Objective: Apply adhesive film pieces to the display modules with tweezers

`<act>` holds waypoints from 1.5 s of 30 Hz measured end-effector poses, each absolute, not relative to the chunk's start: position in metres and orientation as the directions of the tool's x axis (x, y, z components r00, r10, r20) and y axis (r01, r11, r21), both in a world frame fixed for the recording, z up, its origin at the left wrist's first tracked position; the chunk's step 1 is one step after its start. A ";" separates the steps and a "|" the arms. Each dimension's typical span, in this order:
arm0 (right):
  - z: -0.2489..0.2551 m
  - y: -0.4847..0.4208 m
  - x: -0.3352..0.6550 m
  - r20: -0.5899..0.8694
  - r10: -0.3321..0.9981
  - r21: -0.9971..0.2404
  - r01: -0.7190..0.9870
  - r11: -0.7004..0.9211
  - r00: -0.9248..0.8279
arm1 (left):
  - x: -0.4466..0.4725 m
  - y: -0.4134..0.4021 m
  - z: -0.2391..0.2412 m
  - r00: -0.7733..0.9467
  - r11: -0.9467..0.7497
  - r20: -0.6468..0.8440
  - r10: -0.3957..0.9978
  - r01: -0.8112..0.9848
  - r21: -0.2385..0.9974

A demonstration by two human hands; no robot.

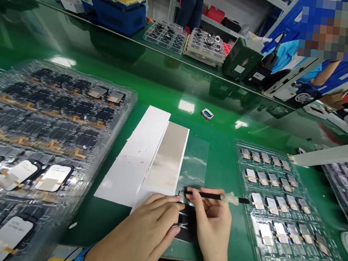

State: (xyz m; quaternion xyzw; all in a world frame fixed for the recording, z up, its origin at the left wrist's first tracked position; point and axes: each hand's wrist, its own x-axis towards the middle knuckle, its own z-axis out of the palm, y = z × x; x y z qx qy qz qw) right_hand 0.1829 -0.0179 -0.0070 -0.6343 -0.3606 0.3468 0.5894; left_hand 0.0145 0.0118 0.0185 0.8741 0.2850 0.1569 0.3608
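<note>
Head view, R hand (210,222) pinching black stylus (204,195), L hand (140,231) curled, maybe gripping dark panel (187,228)

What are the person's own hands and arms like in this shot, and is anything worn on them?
The left hand and right hand are bare, with no gloves, rings or watch showing. The forearms are bare too. Blue fabric, perhaps a sleeve, shows by the left arm at the bottom edge.
</note>
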 end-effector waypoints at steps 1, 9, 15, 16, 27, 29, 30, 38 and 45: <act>-0.007 -0.017 0.182 -0.013 0.865 -0.998 0.052 -0.045 0.501 | 0.015 0.012 0.018 0.788 -0.575 0.069 0.612 0.383 0.723; 0.002 -0.022 0.187 -0.004 0.759 -0.998 -0.048 0.036 0.651 | 0.011 0.010 0.020 0.733 -0.499 0.117 0.669 0.327 0.803; 0.008 -0.035 0.184 -0.270 0.817 -0.894 -0.448 -0.016 0.510 | 0.007 0.008 0.016 0.391 -0.332 0.233 0.891 0.208 0.920; 0.009 -0.036 0.179 -0.280 0.836 -0.880 -0.474 -0.027 0.472 | 0.007 0.009 0.016 0.345 -0.315 0.234 0.909 0.203 0.927; 0.018 -0.033 0.152 0.191 0.827 -0.934 -0.162 0.319 0.529 | 0.012 0.013 0.019 0.395 -0.418 0.246 0.885 0.442 0.794; 0.022 -0.033 0.151 0.227 0.825 -0.935 -0.120 0.333 0.518 | 0.015 0.012 0.022 0.438 -0.380 0.164 0.884 0.468 0.798; 0.024 -0.033 0.150 0.238 0.824 -0.937 -0.103 0.334 0.515 | 0.016 0.012 0.024 0.451 -0.355 0.129 0.883 0.462 0.813; 0.031 -0.028 0.137 0.422 0.780 -0.883 0.013 0.470 0.463 | 0.020 0.018 0.025 0.504 -0.332 0.117 0.856 0.360 0.872; 0.022 -0.023 0.129 0.472 0.725 -0.871 0.136 0.472 0.502 | 0.018 0.016 0.023 0.514 -0.311 0.081 0.854 0.380 0.871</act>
